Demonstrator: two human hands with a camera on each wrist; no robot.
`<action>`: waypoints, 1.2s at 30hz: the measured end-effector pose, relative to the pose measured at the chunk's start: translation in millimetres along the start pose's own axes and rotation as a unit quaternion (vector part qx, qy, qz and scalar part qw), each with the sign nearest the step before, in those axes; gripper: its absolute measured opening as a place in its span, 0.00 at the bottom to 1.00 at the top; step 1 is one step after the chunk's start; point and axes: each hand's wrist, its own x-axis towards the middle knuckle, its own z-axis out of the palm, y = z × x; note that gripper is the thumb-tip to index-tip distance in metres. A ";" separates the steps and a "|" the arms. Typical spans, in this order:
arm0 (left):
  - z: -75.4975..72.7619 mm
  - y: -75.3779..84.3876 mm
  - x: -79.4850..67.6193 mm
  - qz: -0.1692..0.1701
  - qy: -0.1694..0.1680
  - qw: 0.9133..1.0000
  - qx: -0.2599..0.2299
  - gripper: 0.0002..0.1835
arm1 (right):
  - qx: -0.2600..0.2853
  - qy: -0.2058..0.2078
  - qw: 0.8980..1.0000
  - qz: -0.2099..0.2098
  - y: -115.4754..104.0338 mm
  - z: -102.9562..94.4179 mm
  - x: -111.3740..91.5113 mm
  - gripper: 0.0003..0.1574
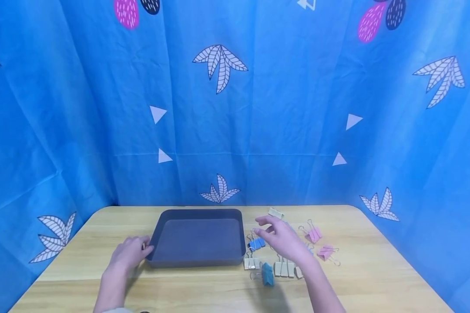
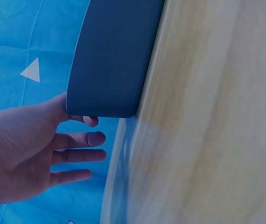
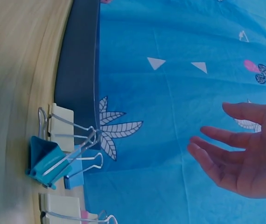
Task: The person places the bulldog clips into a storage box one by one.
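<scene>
My left hand (image 1: 130, 253) is at the left wall of a dark grey rectangular tray (image 1: 196, 263). In the left wrist view several of its fingers (image 2: 79, 155) extend straight beside the tray's corner, while the thumb is partly hidden behind the tray. Over on the right, my right hand (image 1: 282, 238) hovers above scattered binder clips, fingers loosely bent and holding nothing. Nearest to it are a blue binder clip (image 1: 256, 244) and a white binder clip (image 1: 284, 269). A teal binder clip (image 1: 268, 274) lies closer to me; the right forearm partly hides other clips.
Two pink binder clips, one farther back (image 1: 314, 235) and one nearer (image 1: 327, 252), lie right of the right arm. Another white clip (image 1: 276, 213) lies near the back edge. Beside the tray's front right corner sits a white clip (image 1: 251, 263). A blue curtain (image 1: 235, 130) hangs behind the wooden table (image 1: 196, 289).
</scene>
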 end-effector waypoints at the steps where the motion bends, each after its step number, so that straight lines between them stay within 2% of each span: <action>1: -0.1 -0.3 -0.5 0.001 0.000 1.000 0.000 0.09 | -0.001 -0.002 1.000 -0.001 0.3 -0.6 -0.1 0.22; 5: -0.5 -2.1 -0.5 0.002 -0.003 1.000 -0.001 0.10 | -0.014 -0.016 1.000 -0.005 3.5 -2.2 0.3 0.22; 10: -2.8 -3.8 0.1 0.005 0.002 1.000 0.006 0.13 | -0.061 -0.065 0.995 -0.033 10.6 0.3 3.2 0.19; 15: -4.1 -3.9 1.0 0.009 -0.001 1.000 0.015 0.07 | -0.128 -0.122 0.982 -0.074 25.4 11.8 3.9 0.16; 20: -2.5 -2.1 1.9 0.010 -0.002 1.000 0.017 0.07 | -0.180 -0.147 0.967 -0.108 39.7 21.4 -0.9 0.16; 28: -3.4 -1.8 1.5 0.010 -0.009 1.000 0.024 0.08 | -0.177 -0.176 0.962 -0.109 44.8 30.4 -7.9 0.13; 36: -6.3 0.3 -1.2 0.005 -0.019 1.000 0.017 0.08 | -0.199 -0.181 0.955 -0.124 51.2 33.3 -8.3 0.12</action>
